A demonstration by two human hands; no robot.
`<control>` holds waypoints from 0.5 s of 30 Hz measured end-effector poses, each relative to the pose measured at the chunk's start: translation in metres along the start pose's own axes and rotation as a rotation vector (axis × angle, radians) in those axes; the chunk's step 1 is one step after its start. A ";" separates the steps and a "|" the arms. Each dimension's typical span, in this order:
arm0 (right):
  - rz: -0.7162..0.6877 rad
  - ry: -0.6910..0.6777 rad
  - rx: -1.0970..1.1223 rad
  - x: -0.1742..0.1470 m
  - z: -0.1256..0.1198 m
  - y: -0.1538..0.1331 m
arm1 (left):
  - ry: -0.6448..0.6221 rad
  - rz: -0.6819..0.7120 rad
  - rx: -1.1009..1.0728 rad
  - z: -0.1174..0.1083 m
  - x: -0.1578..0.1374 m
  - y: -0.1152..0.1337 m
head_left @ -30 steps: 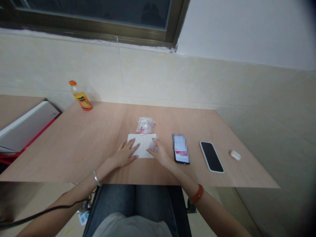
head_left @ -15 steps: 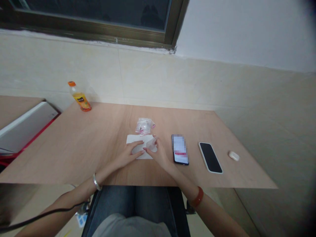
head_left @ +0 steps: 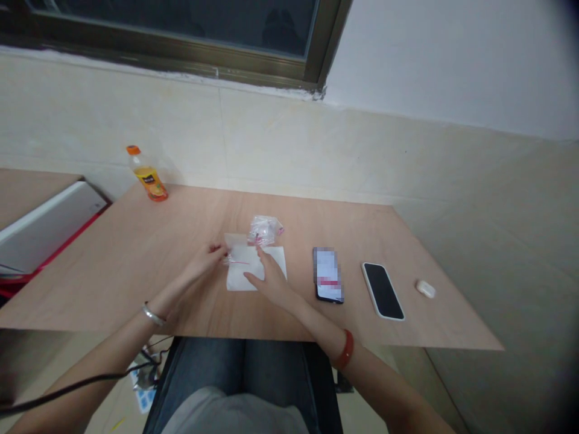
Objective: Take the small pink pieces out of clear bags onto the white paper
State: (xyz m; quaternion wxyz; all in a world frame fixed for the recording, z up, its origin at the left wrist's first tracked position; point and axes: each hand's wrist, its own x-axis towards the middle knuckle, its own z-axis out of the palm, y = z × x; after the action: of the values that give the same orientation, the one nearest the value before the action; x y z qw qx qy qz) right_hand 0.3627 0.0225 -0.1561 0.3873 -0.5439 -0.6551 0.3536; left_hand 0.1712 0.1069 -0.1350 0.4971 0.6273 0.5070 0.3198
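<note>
Left grip pinching clear bag | right grip flat, apart, on paper | table bare leftward

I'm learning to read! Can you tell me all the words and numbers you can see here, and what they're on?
No text here can be read.
Orange juice bottle: a dark label, print too small to read.
Phone with lit screen: screen blurred, unreadable.
Dark phone: screen off, shows nothing.
Small clear bags: pink marks, no words to make out.
White paper: looks blank.
</note>
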 end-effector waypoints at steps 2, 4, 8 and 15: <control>-0.065 -0.090 -0.160 0.006 0.007 -0.006 | -0.003 -0.037 0.086 -0.019 0.002 -0.006; -0.131 -0.169 -0.286 0.011 0.019 -0.012 | 0.027 -0.090 0.345 -0.034 -0.001 -0.013; -0.239 -0.244 -0.432 0.018 0.049 -0.020 | 0.253 0.065 0.937 -0.043 -0.013 -0.026; -0.266 -0.271 -0.624 0.029 0.077 -0.017 | -0.093 0.524 1.060 -0.026 0.001 -0.050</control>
State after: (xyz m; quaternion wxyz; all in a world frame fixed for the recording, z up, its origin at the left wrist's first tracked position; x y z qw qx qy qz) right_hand 0.2831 0.0449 -0.1721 0.1550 -0.4940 -0.8419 0.1521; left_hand 0.1316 0.1155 -0.1749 0.0419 0.9078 0.4033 0.1071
